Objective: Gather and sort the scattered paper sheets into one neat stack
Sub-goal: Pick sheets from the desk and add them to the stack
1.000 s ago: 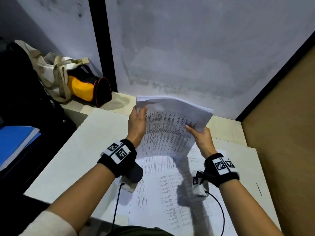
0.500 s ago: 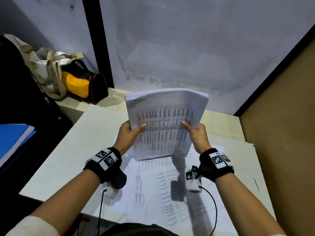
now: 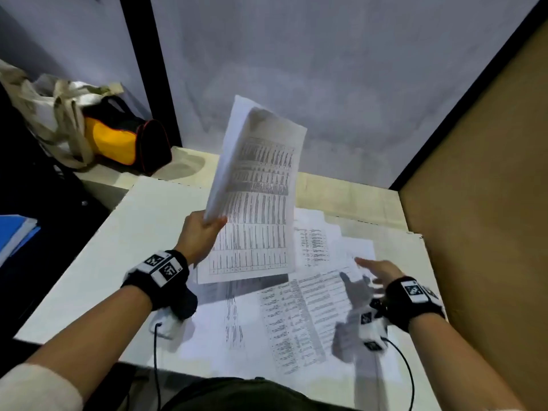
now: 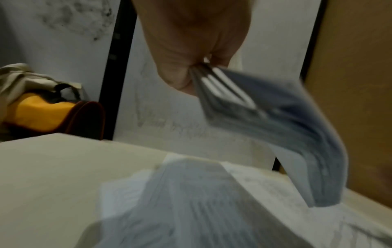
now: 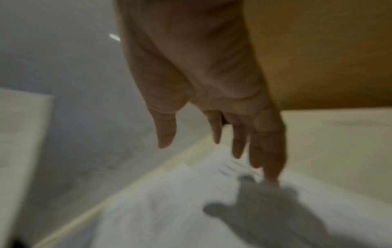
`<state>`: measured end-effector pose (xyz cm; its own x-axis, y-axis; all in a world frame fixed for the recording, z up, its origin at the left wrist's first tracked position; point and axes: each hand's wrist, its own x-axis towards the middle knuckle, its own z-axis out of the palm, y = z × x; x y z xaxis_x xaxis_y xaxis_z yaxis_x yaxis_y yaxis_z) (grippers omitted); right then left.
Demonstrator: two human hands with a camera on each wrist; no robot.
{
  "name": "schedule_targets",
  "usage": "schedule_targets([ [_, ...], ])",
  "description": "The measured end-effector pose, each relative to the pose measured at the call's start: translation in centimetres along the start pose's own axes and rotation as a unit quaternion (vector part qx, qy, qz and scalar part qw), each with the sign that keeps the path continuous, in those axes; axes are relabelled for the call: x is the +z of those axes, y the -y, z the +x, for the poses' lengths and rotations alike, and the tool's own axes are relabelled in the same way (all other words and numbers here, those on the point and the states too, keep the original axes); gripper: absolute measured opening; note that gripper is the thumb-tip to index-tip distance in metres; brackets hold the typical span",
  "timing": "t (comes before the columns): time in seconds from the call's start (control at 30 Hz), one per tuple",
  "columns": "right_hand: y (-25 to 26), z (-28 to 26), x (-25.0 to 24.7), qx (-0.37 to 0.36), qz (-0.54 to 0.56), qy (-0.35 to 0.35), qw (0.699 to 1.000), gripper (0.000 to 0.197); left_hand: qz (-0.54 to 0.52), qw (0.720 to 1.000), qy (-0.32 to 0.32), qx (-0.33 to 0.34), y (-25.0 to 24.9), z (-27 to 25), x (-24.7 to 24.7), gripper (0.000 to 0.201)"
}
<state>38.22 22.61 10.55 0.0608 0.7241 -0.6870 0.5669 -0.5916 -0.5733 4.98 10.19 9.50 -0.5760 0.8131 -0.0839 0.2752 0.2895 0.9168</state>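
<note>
My left hand (image 3: pixel 204 229) pinches the left edge of a bundle of printed sheets (image 3: pixel 258 203) and holds it upright above the white table (image 3: pixel 124 247). In the left wrist view the thumb and fingers (image 4: pixel 182 73) clamp the blurred bundle (image 4: pixel 275 130). My right hand (image 3: pixel 376 271) hovers low over the loose printed sheets (image 3: pixel 305 310) lying on the table's right side, fingers straight and spread, holding nothing. The right wrist view shows those fingers (image 5: pixel 265 142) just above a sheet (image 5: pixel 169 209), blurred by motion.
A brown board wall (image 3: pixel 489 203) closes the right side close to my right hand. A yellow and black bag (image 3: pixel 118 140) with a cloth tote sits on a ledge at the back left. Blue folders (image 3: pixel 14 232) lie at the far left.
My right hand let go of the bundle and dropped right, toward the loose sheets on the table. The left hand alone now holds the bundle, tilted up.
</note>
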Motion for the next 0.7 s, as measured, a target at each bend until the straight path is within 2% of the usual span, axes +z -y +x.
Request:
schedule_targets([
  [0.07,-5.0,0.3,0.2,0.075,-0.037,-0.005,0.996,0.05,0.014,1.0,-0.008,-0.023,1.5,-0.5,-0.4,0.03],
  [0.1,-7.0,0.9,0.6,0.105,-0.061,-0.02,0.992,0.062,0.02,0.999,-0.01,-0.03,2.0,-0.8,-0.5,0.03],
  [0.17,-9.8,1.8,2.5,0.16,-0.07,-0.079,0.981,0.107,0.025,0.999,-0.009,-0.042,2.9,-1.1,-0.5,0.031],
  [0.2,-10.5,1.7,3.5,0.187,-0.08,-0.117,0.972,0.119,0.027,0.998,-0.009,-0.048,3.2,-1.2,-0.5,0.03],
  [0.27,-10.4,0.9,5.4,0.203,-0.139,-0.169,0.955,0.115,0.033,0.998,-0.004,-0.059,3.6,-1.5,-0.5,0.028],
  [0.3,-10.1,0.2,6.1,0.198,-0.143,-0.174,0.954,0.112,0.035,0.997,-0.001,-0.062,3.8,-1.7,-0.5,0.028],
  [0.4,-9.8,1.2,6.8,0.172,-0.092,-0.185,0.963,0.107,0.03,0.997,0.007,-0.07,4.3,-2.1,-0.3,0.029],
  [0.53,-9.2,2.6,6.3,0.113,-0.131,-0.158,0.972,0.076,0.03,0.997,0.013,-0.074,4.7,-2.3,-0.3,0.031],
  [0.63,-8.7,2.7,6.1,0.123,-0.247,-0.159,0.948,0.088,0.031,0.997,0.011,-0.074,4.8,-2.1,-0.5,0.031],
  [0.7,-8.6,3.5,5.3,0.112,-0.267,-0.142,0.947,0.101,0.029,0.997,0.01,-0.073,4.7,-1.8,-0.7,0.031],
])
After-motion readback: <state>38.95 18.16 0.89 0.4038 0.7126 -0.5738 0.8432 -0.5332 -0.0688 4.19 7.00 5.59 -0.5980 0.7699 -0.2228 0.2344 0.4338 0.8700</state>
